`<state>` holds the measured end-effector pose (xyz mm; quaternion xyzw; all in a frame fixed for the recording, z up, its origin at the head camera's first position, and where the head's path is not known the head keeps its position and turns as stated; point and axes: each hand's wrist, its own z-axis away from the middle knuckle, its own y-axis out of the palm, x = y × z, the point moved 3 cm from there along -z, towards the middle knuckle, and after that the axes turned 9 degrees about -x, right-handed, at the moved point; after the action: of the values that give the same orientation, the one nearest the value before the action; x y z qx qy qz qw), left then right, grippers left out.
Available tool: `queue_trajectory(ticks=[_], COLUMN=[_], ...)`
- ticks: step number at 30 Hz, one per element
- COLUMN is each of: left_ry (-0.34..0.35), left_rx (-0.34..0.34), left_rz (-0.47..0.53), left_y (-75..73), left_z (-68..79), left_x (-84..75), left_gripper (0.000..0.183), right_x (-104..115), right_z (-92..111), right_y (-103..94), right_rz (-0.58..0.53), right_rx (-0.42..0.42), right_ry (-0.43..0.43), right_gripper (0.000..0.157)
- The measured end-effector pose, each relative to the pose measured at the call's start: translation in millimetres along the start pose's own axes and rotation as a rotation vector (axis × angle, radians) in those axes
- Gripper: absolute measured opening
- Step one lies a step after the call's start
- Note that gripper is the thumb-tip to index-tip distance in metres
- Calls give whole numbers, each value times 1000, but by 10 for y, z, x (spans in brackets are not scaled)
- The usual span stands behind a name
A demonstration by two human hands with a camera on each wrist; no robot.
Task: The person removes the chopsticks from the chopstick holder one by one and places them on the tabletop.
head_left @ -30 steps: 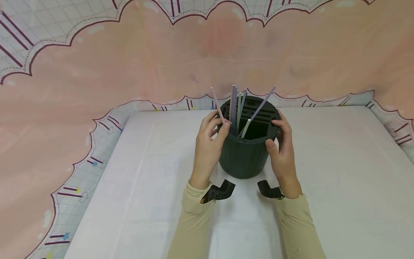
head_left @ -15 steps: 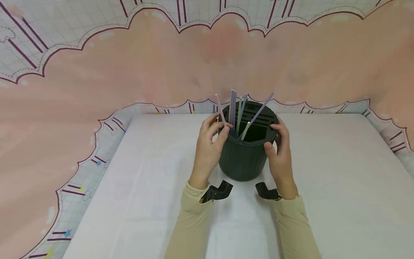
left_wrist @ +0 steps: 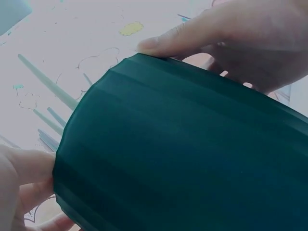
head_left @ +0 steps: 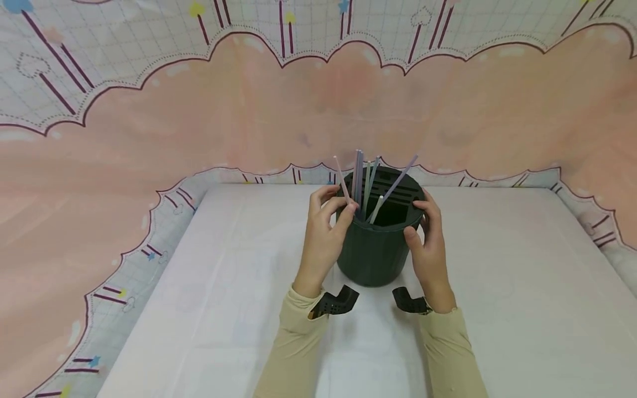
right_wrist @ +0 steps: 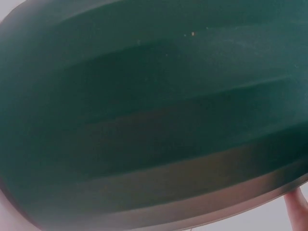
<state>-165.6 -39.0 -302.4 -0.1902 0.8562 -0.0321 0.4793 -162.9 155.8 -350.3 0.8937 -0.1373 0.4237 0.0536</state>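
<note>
A dark green round holder (head_left: pixel 373 254) with a slotted top stands in front of the person at the middle of the white table. Several thin pastel sticks (head_left: pixel 358 179) rise from its open side, purple, blue and pale green. The left hand (head_left: pixel 320 237) grips the rim on the left, its thumb against the edge in the left wrist view. A pink stick (head_left: pixel 341 177) leans by its fingertips; whether they pinch it I cannot tell. On the opposite side the right hand (head_left: pixel 429 249) holds the rim, thumb in front and fingers over the top edge.
The white tabletop (head_left: pixel 224 287) spreads around the holder. Behind it and along the left hangs a peach and white patterned cloth (head_left: pixel 224 127). A black wrist mount (head_left: pixel 338 301) sits at the left cuff, and another black mount (head_left: pixel 410 301) at the right.
The head view has tilted up a little, so the table and holder sit lower in it. Both hands keep the same hold on the holder.
</note>
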Motion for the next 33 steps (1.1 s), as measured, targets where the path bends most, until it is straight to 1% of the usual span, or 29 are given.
queue_trajectory(ticks=[7,11,14,17,19,23,26,28,30,33], left_ry=[-23,-35,-35,9,52,136,187,203,203,193], left_rx=[13,10,-10,-40,-51,-32,-10,-4,-7,-41], left_rz=[55,65,47,8,-1,54,121,162,198,255], left_y=[30,22,8,-14,-33,-83,-108,-114,-117,-167], left_z=[-20,-18,-16,-32,-51,-69,-44,-18,6,26], left_x=[36,21,-7,-43,-60,-117,-195,-254,-302,-436], left_gripper=[27,27,27,27,27,23,21,19,18,15], right_x=[-24,-31,-36,-38,-42,-18,64,141,217,288], right_z=[-10,-3,3,1,5,19,24,20,12,-1], right_y=[-14,-13,-8,-3,0,6,20,31,43,61], right_rz=[19,18,22,24,20,14,9,1,0,5], right_rx=[0,3,8,9,8,5,10,10,8,5], right_ry=[8,15,17,14,16,23,28,25,20,18], right_gripper=[58,58,57,57,57,56,56,57,59,62])
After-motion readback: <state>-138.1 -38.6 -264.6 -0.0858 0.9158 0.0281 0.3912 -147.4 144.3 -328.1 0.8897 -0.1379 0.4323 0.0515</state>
